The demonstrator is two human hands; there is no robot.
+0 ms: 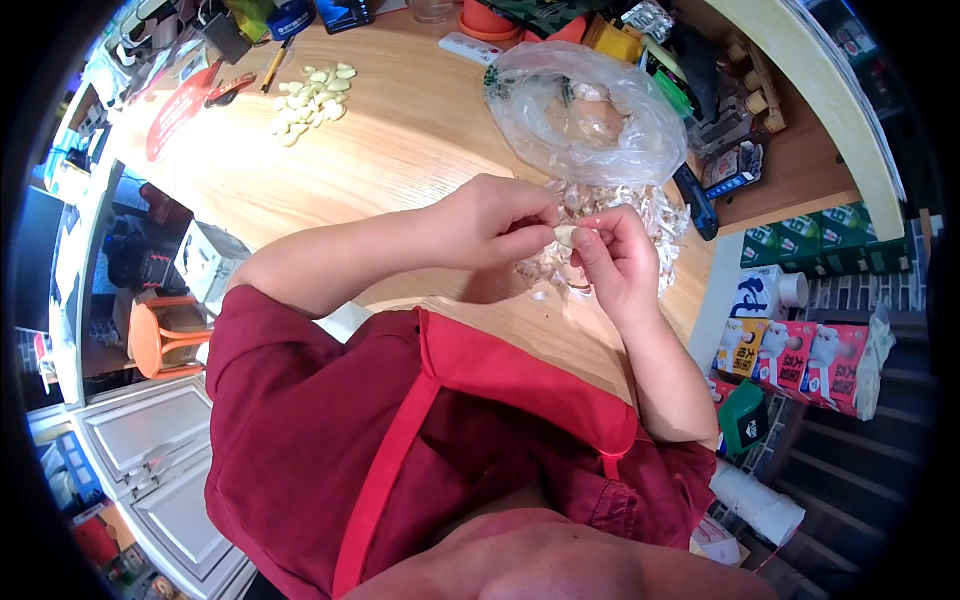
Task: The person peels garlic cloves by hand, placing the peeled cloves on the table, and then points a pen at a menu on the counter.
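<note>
A pale garlic clove [565,236] is between my hands, above a pile of papery garlic skins [665,225]. My right hand [622,262] grips its right end between thumb and fingers. At its left end, my left hand [500,222] is closed, with thumb and forefinger pinched on the clove. Behind the skins lies a clear plastic bag [640,100] with brownish contents, partly blurred by the plastic. Several peeled cloves [312,100] form a loose heap at the back left of the wooden table [400,160].
A yellow-and-black pen [277,66] and a red fan-shaped sheet [182,112] lie at the back left. A white remote [469,48] is at the back. The blue-black tool [697,203] rests by the right edge. An orange stool [160,338] stands at left.
</note>
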